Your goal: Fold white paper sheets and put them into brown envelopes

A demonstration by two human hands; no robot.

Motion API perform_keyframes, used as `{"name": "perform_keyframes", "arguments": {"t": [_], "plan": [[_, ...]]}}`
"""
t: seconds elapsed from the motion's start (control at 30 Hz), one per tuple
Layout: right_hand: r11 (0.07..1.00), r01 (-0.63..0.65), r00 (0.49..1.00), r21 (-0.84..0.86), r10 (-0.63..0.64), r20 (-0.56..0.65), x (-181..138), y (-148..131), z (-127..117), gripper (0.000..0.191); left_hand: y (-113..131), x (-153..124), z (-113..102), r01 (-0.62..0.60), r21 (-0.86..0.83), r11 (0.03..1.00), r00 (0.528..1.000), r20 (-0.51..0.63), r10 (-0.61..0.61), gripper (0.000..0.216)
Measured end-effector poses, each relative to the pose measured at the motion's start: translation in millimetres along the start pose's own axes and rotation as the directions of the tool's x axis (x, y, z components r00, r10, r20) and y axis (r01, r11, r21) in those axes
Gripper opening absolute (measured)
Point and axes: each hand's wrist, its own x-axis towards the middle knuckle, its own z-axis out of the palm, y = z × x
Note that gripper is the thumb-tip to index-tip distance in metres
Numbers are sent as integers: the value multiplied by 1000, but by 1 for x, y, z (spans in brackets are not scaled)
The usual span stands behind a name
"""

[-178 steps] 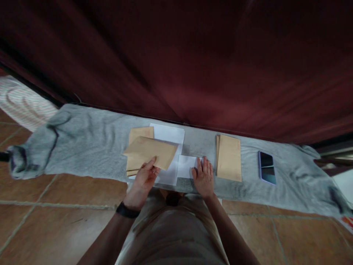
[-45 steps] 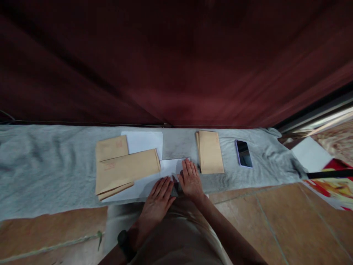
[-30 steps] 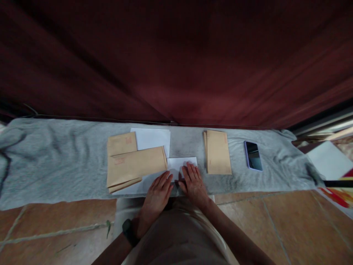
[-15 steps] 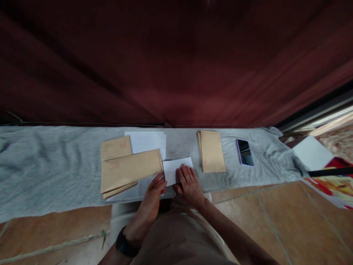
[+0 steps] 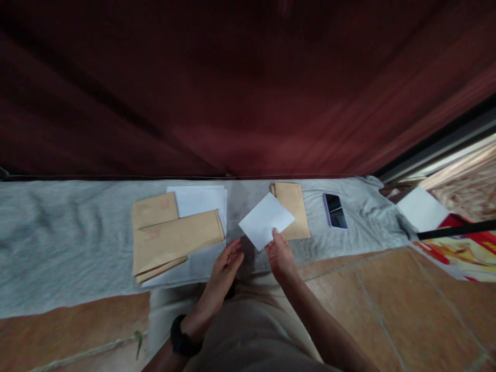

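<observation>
Pinched between the thumb and fingers of my right hand is a folded sheet of white paper, raised and turned cornerwise above the cloth. It partly covers a small stack of brown envelopes on the right. My left hand holds nothing; its fingers are apart, just left of and below the paper. Beside it on the left lie several larger brown envelopes, overlapping one another. Under them stick out white sheets.
A grey cloth covers the long narrow surface. A phone lies at its right. Behind stands a dark red upright surface. Off the right end are a white piece and a colourful printed sheet. Tiled floor lies in front.
My right hand, flat on the folded paper before, has picked it up, turned it and moved it right, over the edge of the small envelopes. My left hand has come away from the paper.
</observation>
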Motion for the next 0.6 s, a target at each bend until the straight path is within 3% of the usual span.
{"name": "perform_keyframes", "arguments": {"t": [0.1,0.17,0.23,0.33,0.43,0.53,0.57,0.6], "plan": [[941,-216,974,261,227,-13,-1,16,5,29,-8,8,5,13,-55,998,1000,-7,-13,66],[887,-343,934,309,357,9,-4,29,3,18,-12,14,9,14,-84,996,1000,-25,-16,68],[861,-408,911,304,407,70,-8,38,-3,17,-16,19,11,-1,-78,997,999,-52,-4,68],[859,-448,890,250,400,219,-15,37,-15,18,-21,25,10,-3,8,1000,998,-65,3,67],[845,-505,843,175,440,310,-25,19,-25,19,-26,23,5,-6,98,995,1000,1,6,75],[790,-612,726,-31,578,373,-34,1,-30,29,-27,13,-4,-60,150,987,997,61,52,75],[780,-615,701,-115,607,374,-35,-3,-30,34,-27,9,-8,-83,184,979,995,65,72,71],[794,-578,711,-191,604,359,-36,-6,-31,37,-26,6,-12,-109,235,966,993,64,97,65]]}}
